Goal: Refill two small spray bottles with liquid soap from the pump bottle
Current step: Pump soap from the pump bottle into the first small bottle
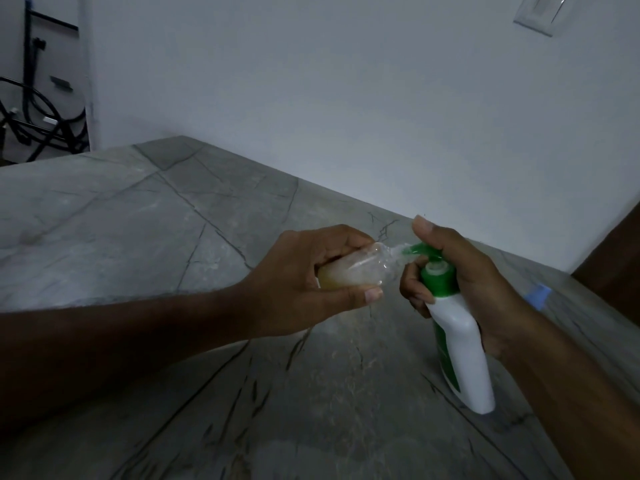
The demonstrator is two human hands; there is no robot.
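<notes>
Dim light; the pump nozzle tip is hard to make out against the clear neck. We count one small spray bottle [117, 273] and one pump bottle [460, 348] – a blue scrap [537, 295] at right is unidentifiable. Left hand [304, 282] grips the small bottle at frame centre, tilted toward the pump; right hand [464, 271] wraps the pump bottle's neck – its base rests on the stone counter [138, 220]

Tilted clear spray bottle [117, 271] at pump bottle [460, 344] nozzle

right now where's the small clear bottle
In the left hand, tipped sideways above the counter, its mouth at the pump bottle's green spout, centre of the head view.
</notes>
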